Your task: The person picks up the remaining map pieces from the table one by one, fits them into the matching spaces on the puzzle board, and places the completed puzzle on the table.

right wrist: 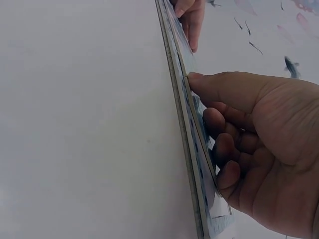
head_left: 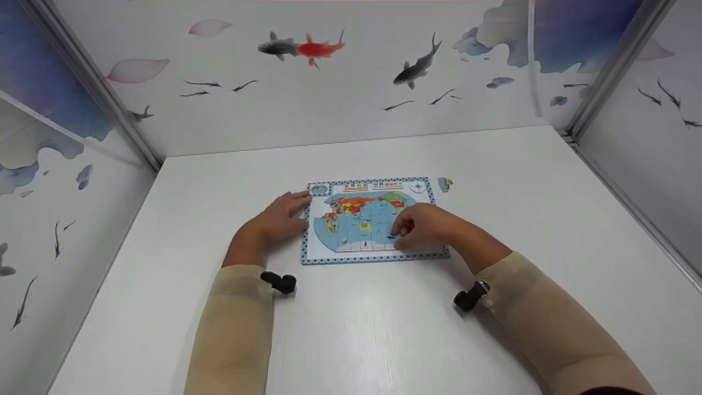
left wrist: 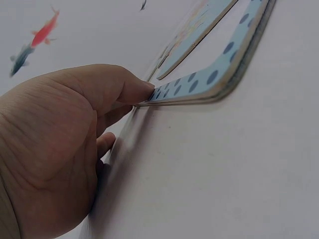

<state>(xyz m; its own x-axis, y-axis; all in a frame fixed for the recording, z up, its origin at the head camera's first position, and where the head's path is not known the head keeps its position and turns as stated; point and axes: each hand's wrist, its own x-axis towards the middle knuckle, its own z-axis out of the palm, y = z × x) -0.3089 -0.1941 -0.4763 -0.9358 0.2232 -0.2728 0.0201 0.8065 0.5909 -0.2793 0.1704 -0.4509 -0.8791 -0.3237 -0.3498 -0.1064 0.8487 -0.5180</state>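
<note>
A world map jigsaw puzzle (head_left: 364, 255) with a dotted blue border lies flat on the white table. My left hand (head_left: 282, 215) rests at its left edge, fingers extended and thumb on the border; in the left wrist view the thumb presses the dotted rim (left wrist: 187, 85) near a rounded corner. Over the lower right of the map, my right hand (head_left: 425, 225) has its fingers curled and pinches a small puzzle piece (head_left: 391, 236) close to the board. From the right wrist, the thumb touches the map's lower edge, and the hand hides the map's right part.
A loose puzzle piece (head_left: 445, 184) with blue, green and orange print lies just beyond the board's upper right corner. White panels painted with fish (head_left: 321, 49) enclose the back and sides of the table (head_left: 351, 329).
</note>
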